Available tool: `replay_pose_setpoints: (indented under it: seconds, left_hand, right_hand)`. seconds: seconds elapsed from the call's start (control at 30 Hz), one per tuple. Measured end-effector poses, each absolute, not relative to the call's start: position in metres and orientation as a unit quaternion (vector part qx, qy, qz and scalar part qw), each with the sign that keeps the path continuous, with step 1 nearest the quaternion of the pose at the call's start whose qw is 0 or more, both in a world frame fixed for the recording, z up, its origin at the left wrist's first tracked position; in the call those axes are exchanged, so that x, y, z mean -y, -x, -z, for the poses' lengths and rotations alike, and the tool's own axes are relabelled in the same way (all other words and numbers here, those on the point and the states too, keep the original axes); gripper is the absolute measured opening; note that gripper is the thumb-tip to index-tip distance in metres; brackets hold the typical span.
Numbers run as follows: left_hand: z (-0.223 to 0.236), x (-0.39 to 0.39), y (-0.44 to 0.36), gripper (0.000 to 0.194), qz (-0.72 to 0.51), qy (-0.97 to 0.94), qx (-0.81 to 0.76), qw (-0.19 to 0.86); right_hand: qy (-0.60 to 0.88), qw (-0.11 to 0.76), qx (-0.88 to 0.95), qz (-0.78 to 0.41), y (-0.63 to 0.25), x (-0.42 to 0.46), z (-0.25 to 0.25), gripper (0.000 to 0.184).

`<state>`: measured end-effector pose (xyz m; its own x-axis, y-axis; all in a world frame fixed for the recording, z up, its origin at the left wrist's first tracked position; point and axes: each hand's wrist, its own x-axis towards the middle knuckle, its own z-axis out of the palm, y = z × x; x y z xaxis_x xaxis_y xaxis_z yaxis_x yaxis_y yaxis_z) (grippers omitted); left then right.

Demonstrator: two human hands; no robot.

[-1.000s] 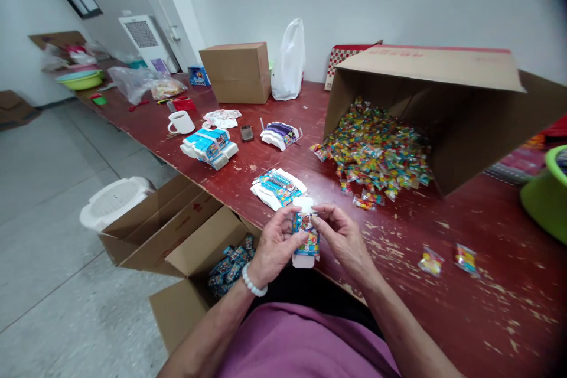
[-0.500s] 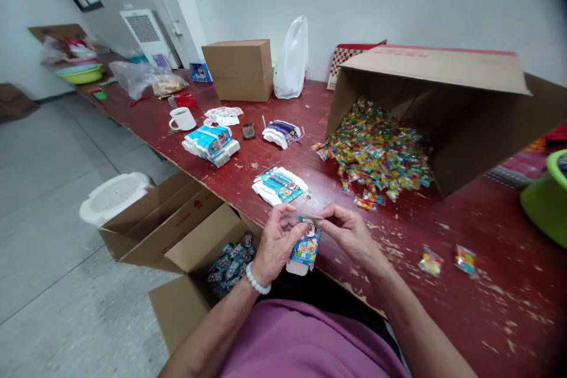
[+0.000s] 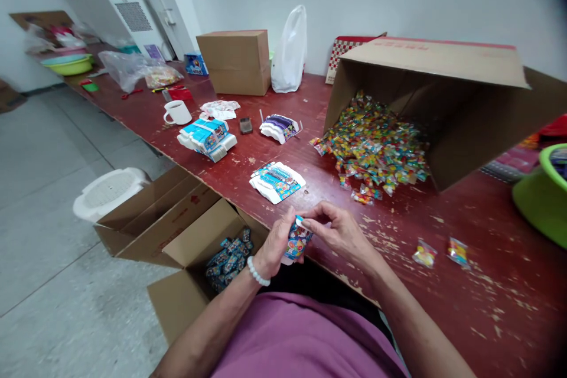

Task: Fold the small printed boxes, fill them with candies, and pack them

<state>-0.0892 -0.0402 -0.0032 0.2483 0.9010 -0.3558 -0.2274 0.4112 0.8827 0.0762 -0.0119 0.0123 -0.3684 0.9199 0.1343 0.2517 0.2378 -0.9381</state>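
A small blue printed candy box [image 3: 297, 243] is held over the table's front edge. My left hand [image 3: 275, 246], with a pale bead bracelet on its wrist, wraps around the box from the left. My right hand [image 3: 335, 225] pinches a flap at the box's upper end between thumb and finger. Just beyond my hands lies a stack of flat blue-and-white cartons [image 3: 278, 182]. To the right, two small candy packets [image 3: 424, 253] rest on the red table [image 3: 376, 271]. Part of the box is hidden behind my fingers.
A large cardboard box [image 3: 465, 153] on its side spills many wrapped candies [image 3: 376, 147]. Below the table edge, an open carton [image 3: 195, 233] holds several blue boxes [image 3: 230, 260]. Farther back are bundled cartons [image 3: 206, 137], a white mug [image 3: 178, 113] and a green basin [image 3: 538, 195].
The box has turned and tilted, and my left hand now wraps more around it. My right hand has shifted along its top flap. The whole view has moved slightly.
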Motion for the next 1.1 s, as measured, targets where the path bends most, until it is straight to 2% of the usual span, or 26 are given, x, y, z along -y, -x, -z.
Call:
replay_pose_setpoints:
  seconds: [0.13, 0.3, 0.47, 0.67, 0.8, 0.93, 0.97, 1.03, 1.1]
  left_hand:
    - [0.005, 0.041, 0.089, 0.079, -0.379, -0.364, -0.457, 0.718]
    - [0.01, 0.041, 0.09, 0.078, -0.366, -0.379, -0.448, 0.723]
    - [0.01, 0.04, 0.092, 0.074, -0.373, -0.393, -0.445, 0.713]
    - [0.009, 0.038, 0.088, 0.071, -0.386, -0.351, -0.43, 0.737]
    - [0.013, 0.037, 0.081, 0.066, -0.397, -0.31, -0.409, 0.761]
    - [0.018, 0.029, 0.074, 0.053, -0.405, -0.313, -0.401, 0.76]
    - [0.018, 0.025, 0.073, 0.052, -0.415, -0.314, -0.403, 0.753]
    - [0.02, 0.017, 0.073, 0.051, -0.439, -0.32, -0.41, 0.733]
    - [0.022, 0.009, 0.076, 0.051, -0.453, -0.332, -0.418, 0.714]
  right_hand:
    - [0.427, 0.351, 0.686, -0.474, -0.078, 0.011, -0.014, 0.016]
    - [0.441, 0.352, 0.655, -0.502, -0.078, 0.013, -0.016, 0.019]
    - [0.441, 0.363, 0.667, -0.478, -0.077, 0.015, -0.014, 0.017]
    - [0.358, 0.412, 0.717, -0.434, -0.073, 0.031, -0.01, 0.016]
    - [0.398, 0.45, 0.703, -0.381, -0.069, 0.034, 0.013, 0.016]
    - [0.465, 0.38, 0.728, -0.331, -0.095, 0.005, 0.037, 0.023]
    - [0.495, 0.355, 0.739, -0.286, -0.107, -0.006, 0.041, 0.025]
    - [0.605, 0.288, 0.732, -0.123, -0.136, -0.027, 0.049, 0.027]
    - [0.65, 0.258, 0.711, -0.073, -0.161, -0.042, 0.056, 0.028]
